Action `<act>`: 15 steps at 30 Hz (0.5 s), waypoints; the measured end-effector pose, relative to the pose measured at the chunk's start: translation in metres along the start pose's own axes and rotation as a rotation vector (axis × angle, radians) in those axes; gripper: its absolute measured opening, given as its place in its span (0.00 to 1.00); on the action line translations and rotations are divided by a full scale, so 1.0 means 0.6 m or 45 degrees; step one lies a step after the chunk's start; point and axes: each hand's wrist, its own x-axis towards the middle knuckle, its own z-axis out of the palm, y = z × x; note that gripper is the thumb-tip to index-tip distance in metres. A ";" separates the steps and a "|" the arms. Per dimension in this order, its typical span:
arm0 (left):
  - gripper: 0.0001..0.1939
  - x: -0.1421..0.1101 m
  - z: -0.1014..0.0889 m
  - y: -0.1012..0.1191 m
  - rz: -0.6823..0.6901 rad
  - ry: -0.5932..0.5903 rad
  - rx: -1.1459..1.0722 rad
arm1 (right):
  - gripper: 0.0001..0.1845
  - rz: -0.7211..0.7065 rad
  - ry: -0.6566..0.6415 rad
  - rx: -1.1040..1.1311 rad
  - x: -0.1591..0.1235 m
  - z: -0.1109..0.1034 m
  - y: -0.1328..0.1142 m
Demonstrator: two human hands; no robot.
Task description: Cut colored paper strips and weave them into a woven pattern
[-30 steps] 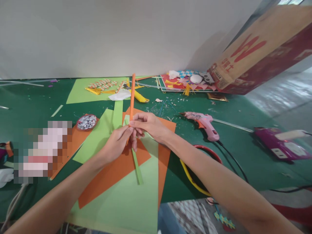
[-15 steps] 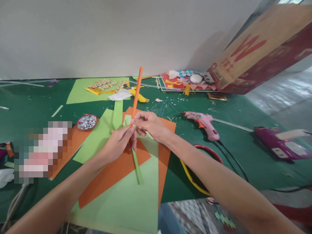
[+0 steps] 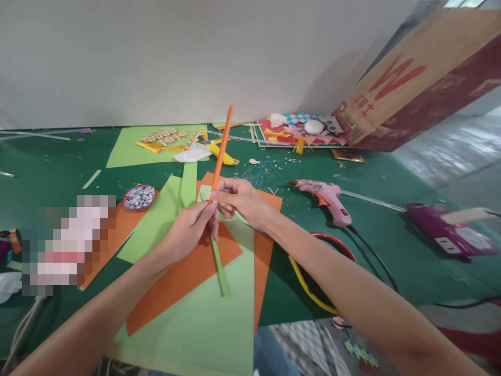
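Between my two hands an orange paper strip (image 3: 223, 151) stands up, leaning slightly right at its top. My right hand (image 3: 237, 197) pinches its lower part between thumb and fingers. My left hand (image 3: 195, 222) is closed just below, its thumb and fingertips gripping the joint where the orange strip meets a green paper strip (image 3: 219, 266) that hangs down toward me. How the two strips are joined is hidden by my fingertips. Beneath my hands lie an orange paper sheet (image 3: 164, 292) and a light green paper sheet (image 3: 230, 324).
A pink glue gun (image 3: 324, 196) lies to the right, with a purple device (image 3: 450, 232) beyond it. Yellow-handled scissors (image 3: 309, 292) lie under my right forearm. A round tub of googly eyes (image 3: 140, 197) sits at left. A large paper bag (image 3: 415, 83) stands at back right.
The orange strip's top has tipped slightly to the right. Both hands keep almost the same place and grip.
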 end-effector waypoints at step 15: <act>0.16 -0.004 -0.002 -0.002 -0.026 0.011 -0.016 | 0.19 -0.058 -0.018 -0.014 -0.001 0.000 0.000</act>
